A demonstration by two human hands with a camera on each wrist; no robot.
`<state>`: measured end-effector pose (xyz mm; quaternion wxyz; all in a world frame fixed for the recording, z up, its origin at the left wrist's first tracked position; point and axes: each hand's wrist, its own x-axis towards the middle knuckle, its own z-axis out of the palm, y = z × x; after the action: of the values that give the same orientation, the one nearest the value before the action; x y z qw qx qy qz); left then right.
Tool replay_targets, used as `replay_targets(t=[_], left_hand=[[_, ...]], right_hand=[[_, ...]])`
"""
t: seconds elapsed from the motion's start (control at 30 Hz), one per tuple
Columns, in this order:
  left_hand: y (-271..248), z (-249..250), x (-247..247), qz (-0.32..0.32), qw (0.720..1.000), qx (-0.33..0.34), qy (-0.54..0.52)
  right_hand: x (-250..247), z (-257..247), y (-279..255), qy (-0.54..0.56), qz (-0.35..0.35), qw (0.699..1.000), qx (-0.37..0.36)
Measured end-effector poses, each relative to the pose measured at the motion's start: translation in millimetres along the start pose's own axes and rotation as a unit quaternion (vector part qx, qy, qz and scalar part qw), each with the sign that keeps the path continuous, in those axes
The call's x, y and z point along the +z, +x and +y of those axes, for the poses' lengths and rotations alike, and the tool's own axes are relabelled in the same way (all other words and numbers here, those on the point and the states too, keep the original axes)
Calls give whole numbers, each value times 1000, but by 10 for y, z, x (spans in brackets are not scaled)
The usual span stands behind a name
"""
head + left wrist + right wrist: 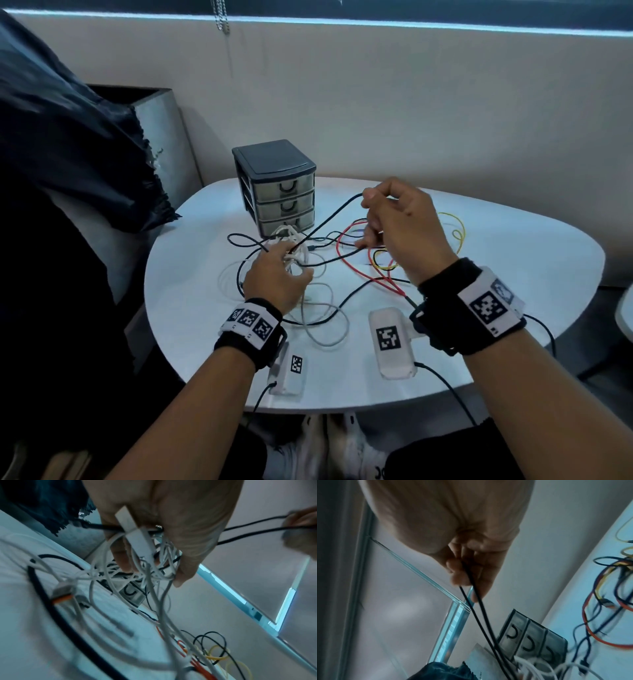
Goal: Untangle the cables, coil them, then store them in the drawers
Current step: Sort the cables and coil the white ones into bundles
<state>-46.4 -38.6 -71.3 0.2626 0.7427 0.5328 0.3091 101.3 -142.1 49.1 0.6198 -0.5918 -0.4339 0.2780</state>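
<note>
— Pinching a doubled run of the black cable [471, 599] between thumb and fingertips [453, 566], our right hand [400, 226] was raised above the table [513, 274], the two strands running down and left toward the knot.

— And our left hand [277, 277]? We saw its fingers curled round the bundle of white cables [137, 563], with a flat white plug [135, 534] lying across them and a black strand caught in the same grip.

— Right, so both hands were closed on cable. Further out, red [356, 267] and yellow [455, 236] wires lay loose on the table's right side, and the drawer unit [277, 188] stood just behind the tangle, all three drawers shut.

— Where did we think it could go wrong?

— We judged the black line threaded through the white bundle. Pulling harder with the right hand while the left clamped everything would likely cinch the knot instead of freeing it.

— It might also drag the red and yellow loops in, or tug the light drawer unit.

— So the left grip probably needed loosening.
</note>
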Motion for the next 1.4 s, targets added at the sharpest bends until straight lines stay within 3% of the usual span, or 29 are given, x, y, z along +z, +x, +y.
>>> replay_targets(t=[0.23,0.33,0.37,0.43,0.5,0.53,0.57,0.7,0.77,0.87,0.93,1.1,1.23,1.4], left_hand=[[56,-108,1,42,999,0,-18],[84,-77,-16,41,999,13,-14],[83,-83,-15,41,999,24,3],[57,-113,-6,43,997,49,43],[39,-123,8,55,995,64,58],[41,-113,12,63,994,70,64],[44,-93,18,68,992,77,72],[5,5,84,66,986,122,95],[-36,45,123,74,982,153,86],[-72,60,123,98,976,182,63],[-79,32,72,112,976,181,46],[-74,-45,-24,87,984,154,28],[-72,-68,-50,60,992,103,-32],[-53,-197,-106,3,998,42,-37]], right_hand=[[-280,-109,158,-70,118,982,-129],[-445,76,334,-137,177,965,-134],[-530,194,406,-185,183,959,-113],[-706,462,522,-298,129,946,-10],[-761,657,487,-425,29,897,118],[-725,710,431,-478,-13,866,146],[-660,759,382,-511,-38,849,128],[-83,695,151,-437,-79,885,-139],[173,680,124,-469,-120,857,-178],[319,708,190,-577,-155,774,-208],[319,675,241,-602,-165,753,-208],[233,572,334,-559,-152,794,-185],[128,511,401,-462,10,861,-211],[-40,512,456,-299,140,934,-136]])
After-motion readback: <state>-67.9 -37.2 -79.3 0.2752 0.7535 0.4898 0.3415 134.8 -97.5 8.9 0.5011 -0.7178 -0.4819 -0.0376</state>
